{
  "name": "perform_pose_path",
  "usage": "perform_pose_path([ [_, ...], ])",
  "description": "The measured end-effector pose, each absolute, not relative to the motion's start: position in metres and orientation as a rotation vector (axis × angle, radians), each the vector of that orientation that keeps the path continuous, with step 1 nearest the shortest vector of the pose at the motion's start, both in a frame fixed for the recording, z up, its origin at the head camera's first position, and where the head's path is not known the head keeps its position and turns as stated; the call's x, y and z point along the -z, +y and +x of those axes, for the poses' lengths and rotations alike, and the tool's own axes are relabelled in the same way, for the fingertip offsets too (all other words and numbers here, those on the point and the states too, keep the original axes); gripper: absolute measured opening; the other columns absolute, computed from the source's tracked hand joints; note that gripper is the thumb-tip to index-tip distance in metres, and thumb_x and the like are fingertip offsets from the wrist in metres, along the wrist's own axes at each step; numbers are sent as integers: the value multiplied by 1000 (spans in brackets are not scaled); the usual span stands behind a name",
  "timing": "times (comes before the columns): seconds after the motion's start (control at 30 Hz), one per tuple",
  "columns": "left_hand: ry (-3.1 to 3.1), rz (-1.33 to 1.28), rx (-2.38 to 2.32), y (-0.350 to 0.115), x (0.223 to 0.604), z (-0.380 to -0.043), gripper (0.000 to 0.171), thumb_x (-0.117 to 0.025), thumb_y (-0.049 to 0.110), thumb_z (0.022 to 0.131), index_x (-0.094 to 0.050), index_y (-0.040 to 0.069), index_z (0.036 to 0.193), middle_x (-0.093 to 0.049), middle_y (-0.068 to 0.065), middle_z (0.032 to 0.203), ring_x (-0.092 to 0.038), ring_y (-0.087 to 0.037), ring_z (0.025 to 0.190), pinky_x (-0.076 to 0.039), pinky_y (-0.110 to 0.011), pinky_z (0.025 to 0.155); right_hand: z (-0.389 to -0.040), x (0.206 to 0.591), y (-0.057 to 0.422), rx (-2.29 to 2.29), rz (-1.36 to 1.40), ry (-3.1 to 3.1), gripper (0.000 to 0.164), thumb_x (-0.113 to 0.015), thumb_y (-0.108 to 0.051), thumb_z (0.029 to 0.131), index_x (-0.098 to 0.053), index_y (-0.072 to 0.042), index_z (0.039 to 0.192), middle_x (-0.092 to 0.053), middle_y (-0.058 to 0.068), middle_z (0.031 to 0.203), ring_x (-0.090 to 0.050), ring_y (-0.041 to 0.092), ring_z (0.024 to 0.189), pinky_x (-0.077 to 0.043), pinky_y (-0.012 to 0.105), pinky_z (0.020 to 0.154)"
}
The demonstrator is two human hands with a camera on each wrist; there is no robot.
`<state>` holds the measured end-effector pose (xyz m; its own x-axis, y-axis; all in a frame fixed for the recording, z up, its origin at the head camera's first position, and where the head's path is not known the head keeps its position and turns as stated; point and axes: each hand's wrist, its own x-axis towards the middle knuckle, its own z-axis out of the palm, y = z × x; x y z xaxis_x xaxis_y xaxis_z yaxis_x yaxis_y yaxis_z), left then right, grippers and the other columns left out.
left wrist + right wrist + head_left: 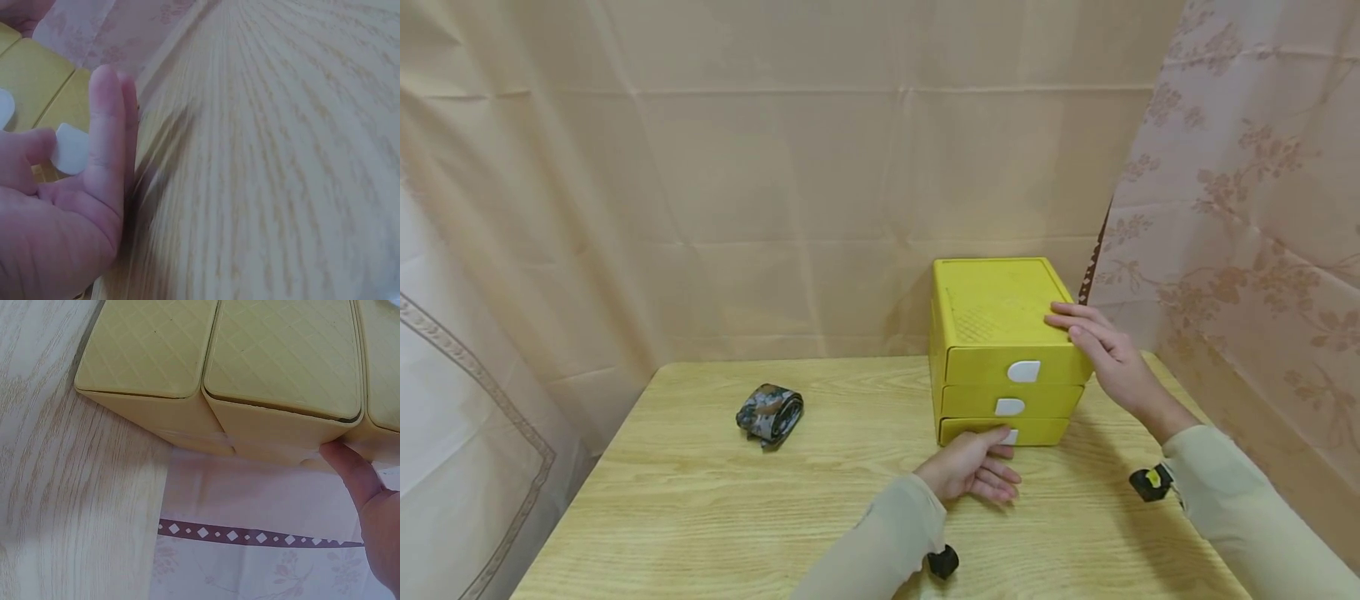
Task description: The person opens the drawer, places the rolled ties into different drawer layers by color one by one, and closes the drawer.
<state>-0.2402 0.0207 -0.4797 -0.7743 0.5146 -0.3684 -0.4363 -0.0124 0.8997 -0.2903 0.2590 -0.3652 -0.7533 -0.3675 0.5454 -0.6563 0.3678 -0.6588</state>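
Note:
A small yellow drawer unit [992, 300] with three stacked drawers stands toward the table's right, each front bearing a white tab handle. My left hand [970, 468] is at the bottom drawer [1045, 432]. Its thumb touches the lowest white handle [70, 150], while the other fingers extend fairly straight just in front of it. My right hand [1108, 350] rests on the unit's upper right edge, fingers flat over the top. In the right wrist view, one digit lies against the unit's side and the patterned drawer fronts [281, 356] show.
A rolled camouflage-patterned strap or belt [770, 414] lies on the wood-grain table [700, 517], left of the unit. Beige cloth [775, 183] hangs behind the table, and a floral curtain [1262, 208] hangs along the right side.

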Motion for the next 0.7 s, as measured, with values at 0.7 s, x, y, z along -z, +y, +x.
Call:
perform_pose_path([
  [0.7,1671,68,-1879,22,481,-235,56,-52,52,103,-66,-2,113,-72,-17,85,-70,-23,67,-61,-38,67,-290,366,259,-1348,912,-2290,34,-40,-5,109,-63,3,133,-47,17,149,-35,8,140,-28,13,108],
])
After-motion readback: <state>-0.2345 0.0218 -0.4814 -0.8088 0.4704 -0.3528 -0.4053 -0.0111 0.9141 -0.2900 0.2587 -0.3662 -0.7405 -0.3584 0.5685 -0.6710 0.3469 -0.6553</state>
